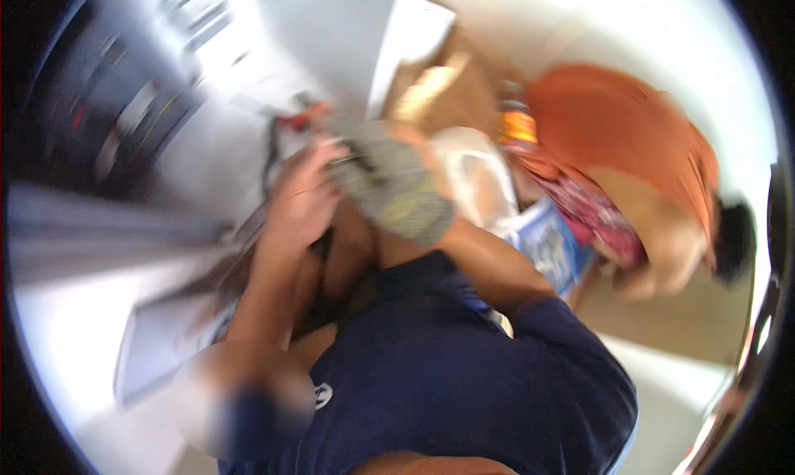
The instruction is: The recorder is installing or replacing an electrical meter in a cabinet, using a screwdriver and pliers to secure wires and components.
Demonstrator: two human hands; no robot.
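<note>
My bare left hand reaches up in the middle left, its fingers bent against the grey knitted work glove. That glove covers my right hand and bears a yellowish patch towards the cuff. The two hands meet in front of my body; my left fingertips appear to pinch the glove's finger end. Motion blur smears both hands, and the glove hides how my right fingers are bent. Just beyond them shows a blurred red-orange and black object, too smeared to name; I cannot tell whether it touches either hand.
To the right, a bottle with an orange-yellow label stands by a cardboard box. A white plastic container and a blue-and-white package lie nearer. Orange cloth fills the right side. Dark equipment stands far left.
</note>
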